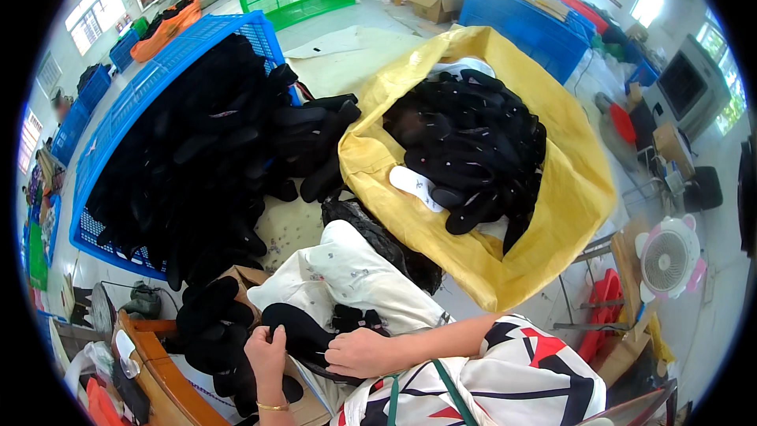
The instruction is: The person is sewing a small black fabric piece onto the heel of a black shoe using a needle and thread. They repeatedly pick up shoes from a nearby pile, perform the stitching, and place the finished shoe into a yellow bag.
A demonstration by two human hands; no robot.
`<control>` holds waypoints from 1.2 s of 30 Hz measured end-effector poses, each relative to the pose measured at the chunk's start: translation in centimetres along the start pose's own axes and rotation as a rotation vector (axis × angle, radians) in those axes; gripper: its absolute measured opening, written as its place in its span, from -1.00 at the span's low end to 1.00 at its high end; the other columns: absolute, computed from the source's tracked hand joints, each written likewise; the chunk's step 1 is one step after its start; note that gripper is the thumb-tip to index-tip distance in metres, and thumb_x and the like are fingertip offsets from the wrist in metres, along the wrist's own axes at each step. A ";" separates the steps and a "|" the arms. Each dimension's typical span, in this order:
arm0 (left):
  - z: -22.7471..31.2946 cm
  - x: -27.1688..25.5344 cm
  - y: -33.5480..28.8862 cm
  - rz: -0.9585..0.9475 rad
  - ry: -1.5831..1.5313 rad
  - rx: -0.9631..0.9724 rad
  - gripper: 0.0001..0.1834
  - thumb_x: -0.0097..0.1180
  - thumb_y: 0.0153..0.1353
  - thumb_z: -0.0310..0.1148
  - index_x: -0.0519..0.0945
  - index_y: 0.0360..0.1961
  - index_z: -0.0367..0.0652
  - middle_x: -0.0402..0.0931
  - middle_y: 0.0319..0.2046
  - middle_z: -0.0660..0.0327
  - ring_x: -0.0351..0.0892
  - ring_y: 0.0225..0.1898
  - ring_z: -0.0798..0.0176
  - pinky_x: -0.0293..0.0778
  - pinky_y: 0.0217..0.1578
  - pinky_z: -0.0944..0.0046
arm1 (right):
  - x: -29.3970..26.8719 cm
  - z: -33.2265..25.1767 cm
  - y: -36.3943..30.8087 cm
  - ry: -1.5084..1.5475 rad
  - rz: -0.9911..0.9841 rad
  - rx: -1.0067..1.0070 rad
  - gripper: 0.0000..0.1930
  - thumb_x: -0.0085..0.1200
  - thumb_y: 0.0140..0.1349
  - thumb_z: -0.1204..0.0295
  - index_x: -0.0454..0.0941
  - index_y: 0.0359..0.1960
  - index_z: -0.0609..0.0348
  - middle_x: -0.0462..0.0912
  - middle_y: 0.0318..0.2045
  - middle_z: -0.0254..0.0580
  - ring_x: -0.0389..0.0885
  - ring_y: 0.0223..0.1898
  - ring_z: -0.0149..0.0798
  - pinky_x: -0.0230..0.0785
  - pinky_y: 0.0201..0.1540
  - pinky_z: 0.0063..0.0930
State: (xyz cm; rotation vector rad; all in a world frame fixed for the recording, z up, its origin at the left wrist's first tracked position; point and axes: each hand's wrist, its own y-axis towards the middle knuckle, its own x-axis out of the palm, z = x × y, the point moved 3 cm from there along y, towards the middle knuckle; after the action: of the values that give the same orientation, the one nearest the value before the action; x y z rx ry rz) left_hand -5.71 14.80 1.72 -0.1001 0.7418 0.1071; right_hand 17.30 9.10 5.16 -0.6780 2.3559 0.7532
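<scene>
One black, fabric-looking sole-shaped piece [296, 330] is held before one yellow sack [574, 166]: the left hand [266, 352] pinches its edge, the right hand [359, 353] curls fingers on its other side. Inside the sack's crumpled near rim lies one white sole [414, 186]. Left of the sack, one perforated blue crate [130, 102] overflows; a narrow pale patch [292, 225] lies bare between.

Bright daylight comes through windows [96, 16] at both sides; white glare burns out part of the top edge. The black pile [197, 142] swallows shadow and detail. Fisheye distortion bows the blue crate [169, 55], the far background looks soft, and darkness rounds the corners.
</scene>
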 end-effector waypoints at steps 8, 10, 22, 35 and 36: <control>-0.6 -1.1 -0.3 -0.117 -0.057 -0.130 -0.73 0.25 0.12 -0.32 0.54 -0.54 -0.33 0.52 -0.70 0.15 0.55 -0.70 0.28 0.45 -0.59 0.22 | -2.3 -1.3 0.7 -0.037 -0.082 0.008 -0.77 0.15 0.24 0.30 0.55 -0.15 0.15 0.58 -0.44 -0.20 0.61 -0.40 -0.15 0.47 -0.40 -0.27; 0.1 -0.2 0.3 -0.090 0.015 -0.013 -0.74 0.25 0.15 -0.28 0.59 -0.49 -0.29 0.56 -0.66 0.12 0.61 -0.60 0.20 0.48 -0.52 0.18 | -3.2 -1.1 1.3 0.083 -0.203 0.267 -0.75 0.18 0.25 0.35 0.55 -0.10 0.18 0.65 -0.38 -0.17 0.67 -0.39 -0.21 0.52 -0.33 -0.31; 0.4 -0.6 -2.4 -0.174 -0.535 -0.363 -0.76 0.26 0.21 -0.33 0.60 -0.29 -0.34 0.60 -0.50 0.28 0.60 -0.53 0.46 0.56 -0.50 0.42 | 0.0 2.0 4.6 0.791 -0.237 0.787 -0.86 0.04 0.43 0.39 0.51 -0.13 0.18 0.51 -0.53 -0.44 0.47 -0.54 -0.61 0.32 -0.51 -0.70; 0.1 0.0 -2.5 -0.141 -0.658 -0.474 -0.83 0.24 0.21 -0.38 0.61 -0.32 -0.29 0.57 -0.51 0.34 0.58 -0.54 0.51 0.51 -0.53 0.47 | 3.0 4.2 6.4 0.572 -0.309 0.710 -0.88 0.04 0.34 0.46 0.51 -0.23 0.27 0.49 -0.61 -0.37 0.42 -0.63 -0.54 0.29 -0.53 -0.57; 0.1 0.0 -2.5 -0.144 -0.661 -0.475 -0.83 0.24 0.21 -0.37 0.61 -0.32 -0.29 0.58 -0.51 0.34 0.58 -0.54 0.51 0.51 -0.53 0.47 | 3.2 4.3 6.3 0.562 -0.309 0.700 -0.88 0.04 0.34 0.46 0.51 -0.23 0.28 0.49 -0.61 -0.37 0.42 -0.63 -0.53 0.29 -0.53 -0.56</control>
State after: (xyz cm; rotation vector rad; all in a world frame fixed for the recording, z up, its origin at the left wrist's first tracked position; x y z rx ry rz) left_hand -5.30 12.36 1.94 -0.5427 0.0357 0.1666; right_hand 12.77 15.45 2.42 -0.9717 2.6471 -0.4538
